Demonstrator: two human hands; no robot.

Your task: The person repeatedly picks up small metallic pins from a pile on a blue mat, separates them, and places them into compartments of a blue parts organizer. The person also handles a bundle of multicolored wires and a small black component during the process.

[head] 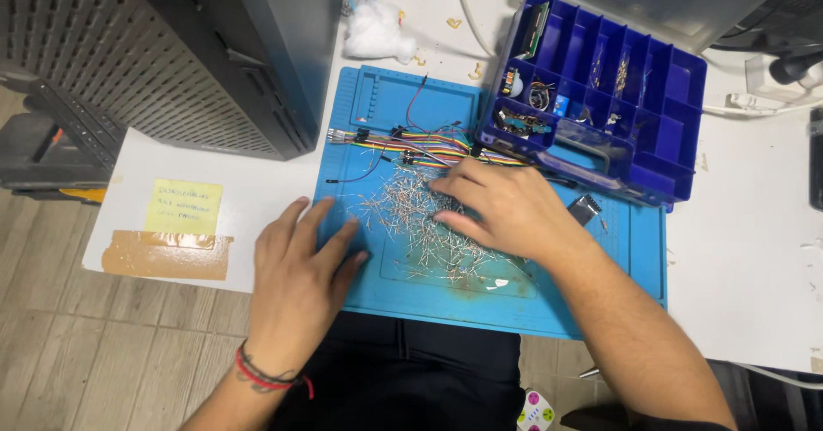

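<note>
Neither grip holds anything: our right hand spreads its fingers on the pile of pins at centre frame, our left hand lies flat beside it on the mat. We seem to be sorting; next calls for pinching one pin. Jumper wires lie above, organizer box upper right on the table.

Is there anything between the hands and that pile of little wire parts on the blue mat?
No. The right hand already rests on the pile; the left hand lies flat on the mat beside it, nothing between.
</note>
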